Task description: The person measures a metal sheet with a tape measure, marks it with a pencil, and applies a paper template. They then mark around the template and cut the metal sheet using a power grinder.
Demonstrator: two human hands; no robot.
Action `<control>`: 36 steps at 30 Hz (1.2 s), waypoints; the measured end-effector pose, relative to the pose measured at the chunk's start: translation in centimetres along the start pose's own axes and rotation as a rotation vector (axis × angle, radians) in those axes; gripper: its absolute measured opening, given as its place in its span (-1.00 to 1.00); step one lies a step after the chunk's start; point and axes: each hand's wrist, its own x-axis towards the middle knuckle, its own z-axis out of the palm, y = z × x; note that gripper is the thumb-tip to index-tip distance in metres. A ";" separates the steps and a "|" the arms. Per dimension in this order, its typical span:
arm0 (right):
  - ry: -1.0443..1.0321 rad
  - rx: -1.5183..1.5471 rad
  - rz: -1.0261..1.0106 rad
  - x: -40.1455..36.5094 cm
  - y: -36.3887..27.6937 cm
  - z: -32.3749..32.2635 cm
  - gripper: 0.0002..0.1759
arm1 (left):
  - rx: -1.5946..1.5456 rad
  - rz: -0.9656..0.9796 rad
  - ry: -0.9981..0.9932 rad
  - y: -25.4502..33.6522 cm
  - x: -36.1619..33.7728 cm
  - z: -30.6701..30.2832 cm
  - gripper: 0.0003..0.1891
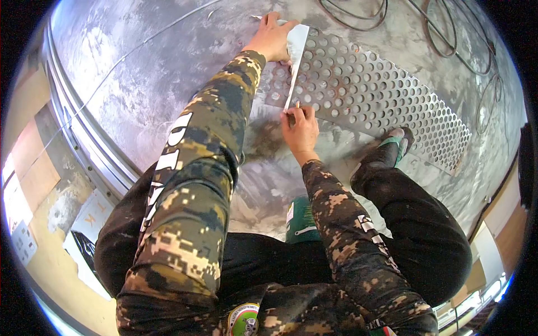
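Fingers (273, 20) of the left hand (272, 39) lie spread on a ruler's (292, 70) top end, pressing it down, while the right hand (301, 130) pinches a pencil (297, 105) at its lower end.
The ruler crosses the left edge of a perforated metal sheet (375, 92) lying flat on the grey floor (168, 67).

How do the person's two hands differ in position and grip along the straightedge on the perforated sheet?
The left hand reaches to the far end of the straightedge, resting on it; the right hand sits at its near end. The left hand only steadies it, while the right hand pinches a thin pencil-like stick. Both come out of camouflage sleeves.
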 end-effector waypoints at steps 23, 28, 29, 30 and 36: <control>-0.027 -0.005 0.002 0.1 0.0 -0.2 -0.80 | -0.002 -0.027 -0.027 0.3 -0.1 -0.5 0.10; -0.025 -0.010 0.001 0.1 0.0 -0.3 -0.81 | 0.004 -0.039 -0.036 0.4 0.0 -0.5 0.11; -0.025 -0.010 0.001 0.1 -0.1 -0.3 -0.81 | 0.004 -0.039 -0.036 0.4 0.0 -0.5 0.11; -0.014 -0.010 -0.008 0.1 -0.1 -0.3 -0.81 | 0.003 -0.035 -0.028 0.3 0.1 -0.4 0.11; -0.006 -0.004 -0.004 0.1 -0.1 -0.3 -0.82 | 0.012 -0.040 -0.026 0.4 0.1 -0.5 0.09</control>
